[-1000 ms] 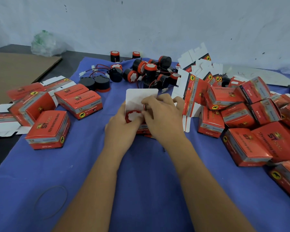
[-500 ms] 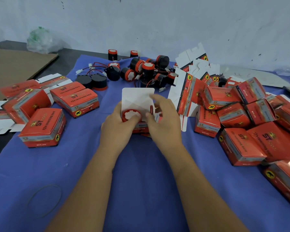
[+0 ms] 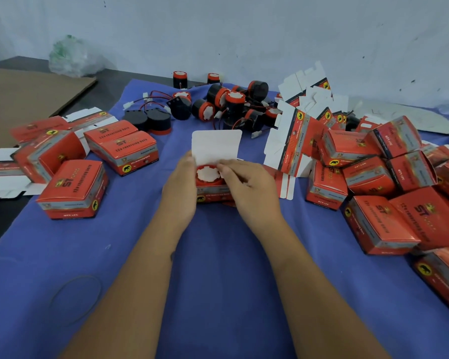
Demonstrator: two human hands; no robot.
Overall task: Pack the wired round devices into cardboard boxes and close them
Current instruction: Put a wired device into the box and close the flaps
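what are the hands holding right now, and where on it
Both hold the open box with a round device inside: left hand grips its left side, right hand pinches a right side flap.

Hands hide most of the open box point(image 3: 213, 195); its print blurs.

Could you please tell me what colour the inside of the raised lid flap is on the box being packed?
White, plain and unprinted: the raised cardboard lid flap shows best in the head view.

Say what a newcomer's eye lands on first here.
Centre: both hands, left hand and right hand, hold an open red box with a round device inside, white lid flap up. Right: a heap of closed red boxes. Behind: loose wired devices on the blue cloth.
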